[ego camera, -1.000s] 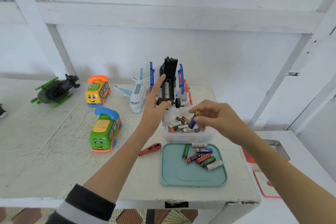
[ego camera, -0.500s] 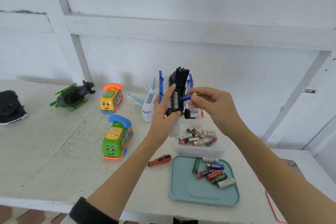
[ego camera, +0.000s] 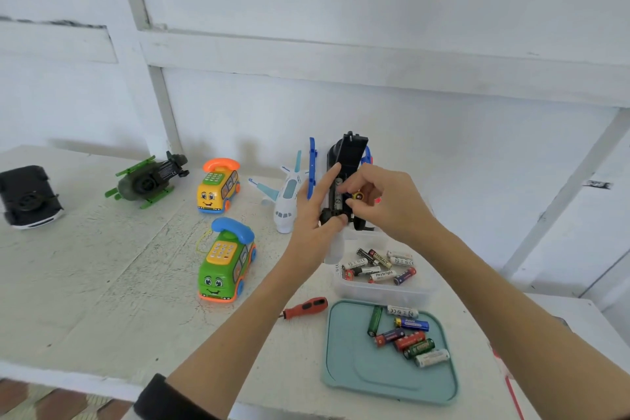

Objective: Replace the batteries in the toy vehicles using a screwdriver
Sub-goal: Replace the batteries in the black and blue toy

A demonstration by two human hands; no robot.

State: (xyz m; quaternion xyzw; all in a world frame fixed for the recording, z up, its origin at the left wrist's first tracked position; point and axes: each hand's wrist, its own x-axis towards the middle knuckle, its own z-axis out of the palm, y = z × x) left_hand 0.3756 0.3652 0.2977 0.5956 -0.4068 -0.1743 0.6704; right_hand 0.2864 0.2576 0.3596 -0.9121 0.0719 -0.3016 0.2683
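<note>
Black toy vehicle (ego camera: pixel 347 160) held upright, a battery (ego camera: pixel 337 194) seated inside.

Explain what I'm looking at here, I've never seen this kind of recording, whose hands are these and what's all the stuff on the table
There is no machine here: a person wears a camera on the head, so the single view looks down at their own two hands. The left hand holds a black toy upright with its battery slot open. The right hand pinches a battery at that slot. On the white table lie a red screwdriver, a clear tub of batteries, a teal tray with more batteries, two phone buses, a white plane, a green helicopter and a black car.
</note>
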